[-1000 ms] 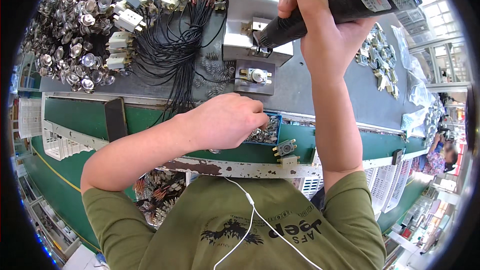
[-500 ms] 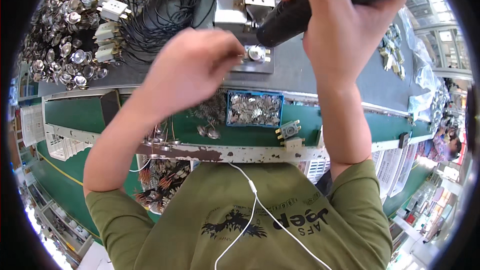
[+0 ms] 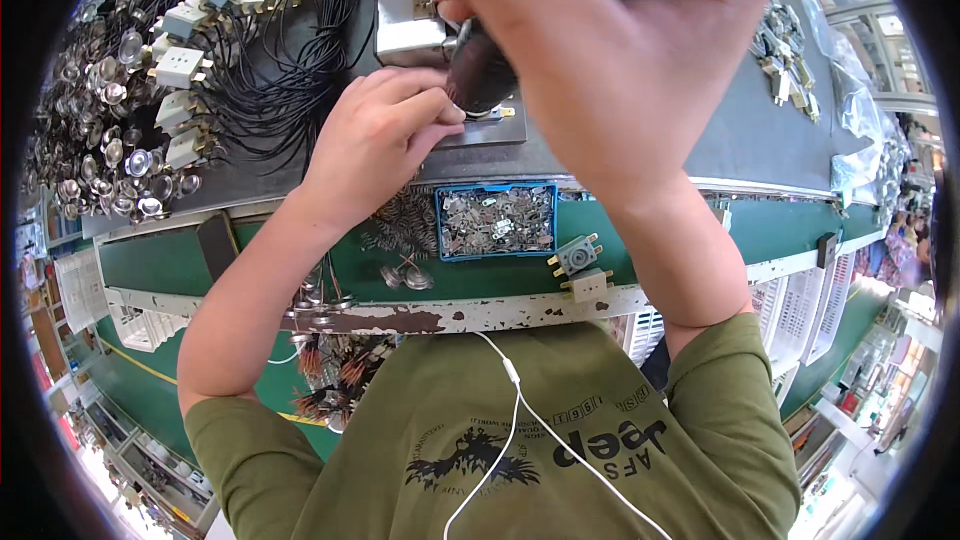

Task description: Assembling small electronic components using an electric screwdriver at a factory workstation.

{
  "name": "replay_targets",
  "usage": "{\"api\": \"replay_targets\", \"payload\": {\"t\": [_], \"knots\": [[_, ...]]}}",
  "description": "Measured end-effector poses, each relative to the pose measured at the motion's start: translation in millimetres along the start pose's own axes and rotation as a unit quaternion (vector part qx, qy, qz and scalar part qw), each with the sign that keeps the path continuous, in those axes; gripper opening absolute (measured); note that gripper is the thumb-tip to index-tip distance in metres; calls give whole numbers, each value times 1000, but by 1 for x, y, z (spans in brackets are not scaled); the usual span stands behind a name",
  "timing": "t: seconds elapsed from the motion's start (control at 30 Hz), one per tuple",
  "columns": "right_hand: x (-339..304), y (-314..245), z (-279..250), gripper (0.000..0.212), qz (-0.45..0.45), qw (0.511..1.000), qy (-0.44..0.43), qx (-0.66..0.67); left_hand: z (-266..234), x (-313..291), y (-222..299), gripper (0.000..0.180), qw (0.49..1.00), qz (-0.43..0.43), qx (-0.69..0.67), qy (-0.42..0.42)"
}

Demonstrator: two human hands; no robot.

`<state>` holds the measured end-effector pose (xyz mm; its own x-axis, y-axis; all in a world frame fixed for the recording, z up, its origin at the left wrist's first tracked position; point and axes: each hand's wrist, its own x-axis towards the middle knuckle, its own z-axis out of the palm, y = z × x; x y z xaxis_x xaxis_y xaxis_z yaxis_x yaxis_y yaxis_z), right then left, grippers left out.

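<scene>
Nearest the body, two loose connector blocks (image 3: 577, 255) sit at the chipped white rail (image 3: 480, 315), apart from the work in hand. Between that rail and the counter's front edge lie a blue tray (image 3: 438, 230) well stocked with small metal bits, a heap of springs (image 3: 400, 230) and a few round metal caps (image 3: 408, 277), so supplies look far from used up. Just behind the counter's front edge, the connector piece being worked (image 3: 492, 114) rests on a flat metal plate (image 3: 508, 132), mostly hidden under the nose of a black tool (image 3: 482, 75). The right hand (image 3: 620, 60) is wrapped around that tool; the left hand (image 3: 385, 125) has thumb and fingers drawn together beside the piece, though whether they pinch anything cannot be told. This one seems in mid-fastening, not yet done, and its finished state is out of sight. Farther back stands a white fixture (image 3: 405, 35). Toward the counter's left edge, white connectors (image 3: 180, 67), black wires (image 3: 300, 70) and a mound of round metal parts (image 3: 110, 115) lie massed; near its right edge is another connector pile (image 3: 782, 65). Plenty probably remains, but which heaps are finished is unclear.
</scene>
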<state>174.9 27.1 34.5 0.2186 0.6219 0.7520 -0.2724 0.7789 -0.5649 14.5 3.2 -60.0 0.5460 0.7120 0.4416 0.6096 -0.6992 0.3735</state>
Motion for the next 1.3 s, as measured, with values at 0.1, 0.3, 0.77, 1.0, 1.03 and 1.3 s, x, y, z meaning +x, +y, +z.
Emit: {"api": "replay_targets", "payload": {"t": [0.1,0.3,0.77,1.0,1.03,1.3], "knots": [[2,17,7,44,-47,998,3,32,-2,0,-1,10,1000,-7,-22,-17],[5,32,11,41,-92,993,1,79,-3,1,-2,10,999,-15,-17,-30],[17,21,9,32,102,990,-59,82,1,1,-7,12,1000,-7,-14,-22],[9,3,7,29,202,968,-124,80,5,1,-4,36,999,-43,14,9],[8,1,7,28,209,966,-133,76,2,3,-1,36,998,-51,18,13],[6,39,-1,26,98,974,-202,22,-7,12,3,27,983,-125,17,-134]]}}
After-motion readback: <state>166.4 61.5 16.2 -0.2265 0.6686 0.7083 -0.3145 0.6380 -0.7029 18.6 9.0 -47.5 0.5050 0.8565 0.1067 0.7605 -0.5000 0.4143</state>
